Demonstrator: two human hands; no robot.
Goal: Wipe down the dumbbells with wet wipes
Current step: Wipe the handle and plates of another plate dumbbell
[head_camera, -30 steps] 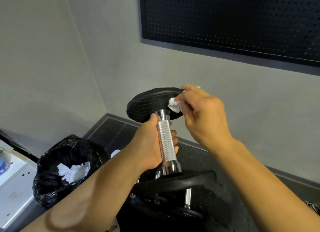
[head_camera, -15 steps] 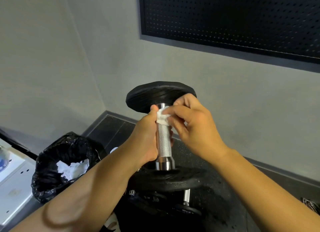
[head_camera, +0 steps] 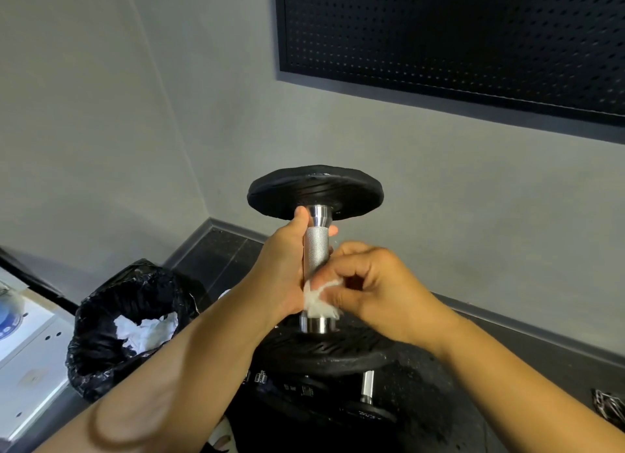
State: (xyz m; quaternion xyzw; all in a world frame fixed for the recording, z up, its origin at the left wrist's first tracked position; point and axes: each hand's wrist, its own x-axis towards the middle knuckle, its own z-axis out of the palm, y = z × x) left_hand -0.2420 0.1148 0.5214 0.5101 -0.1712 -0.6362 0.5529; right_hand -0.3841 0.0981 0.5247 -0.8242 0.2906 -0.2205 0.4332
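- The right hand (head_camera: pixel 372 283) pinches the wet wipe (head_camera: pixel 318 302) between thumb and curled fingers (head_camera: pixel 341 297) and presses it to the foot of the knurled handle (head_camera: pixel 316 253), just above the lower collar. A second ago the wipe was under the upper plate (head_camera: pixel 314 190); half a second ago it was at the top of the handle.
- One downward pass of the handle looks almost finished.
- The left hand (head_camera: pixel 284 270) keeps its fingers wrapped round the handle, thumb up by the upper collar, holding the dumbbell upright above the other dumbbells (head_camera: pixel 367 388) on the floor.
- The strip under that palm is probably still unwiped and would need a change of grip.
- Further left, the black bin bag (head_camera: pixel 101 334) holds used wipes (head_camera: pixel 145 327).
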